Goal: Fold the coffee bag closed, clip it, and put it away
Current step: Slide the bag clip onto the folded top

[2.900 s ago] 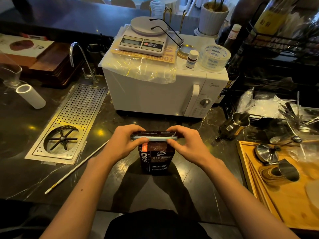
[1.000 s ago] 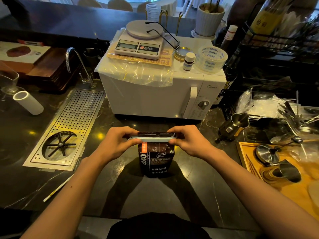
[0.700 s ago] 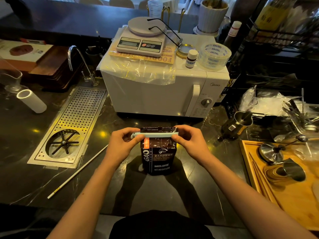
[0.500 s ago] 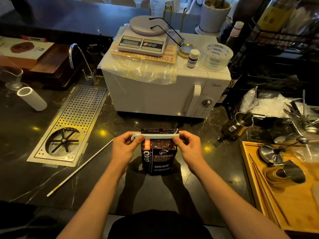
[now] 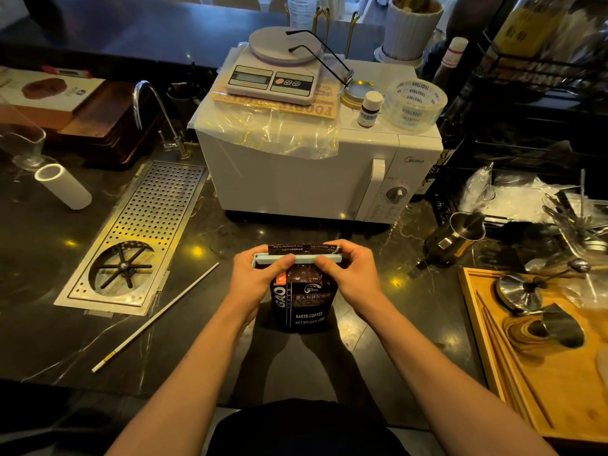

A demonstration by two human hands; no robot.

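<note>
A dark coffee bag (image 5: 304, 307) with white lettering stands upright on the black counter just in front of me. A long pale blue clip (image 5: 304, 259) lies across its folded top, and a strip of the fold sticks up behind the clip. My left hand (image 5: 255, 278) pinches the clip's left end, thumb on the front. My right hand (image 5: 350, 271) squeezes the clip's right half, fingers wrapped over the bag's top edge. Both thumbs press on the bar near its middle.
A white microwave (image 5: 316, 179) with a scale (image 5: 274, 74) on top stands right behind the bag. A perforated steel drain tray (image 5: 138, 238) and a thin white stick (image 5: 154, 319) lie to the left. A steel pitcher (image 5: 455, 238) and a wooden tray (image 5: 556, 383) with tools sit to the right.
Both hands have slid inward along the clip and press down on it; half a second ago they held only its outer ends. The bag stays in place.
</note>
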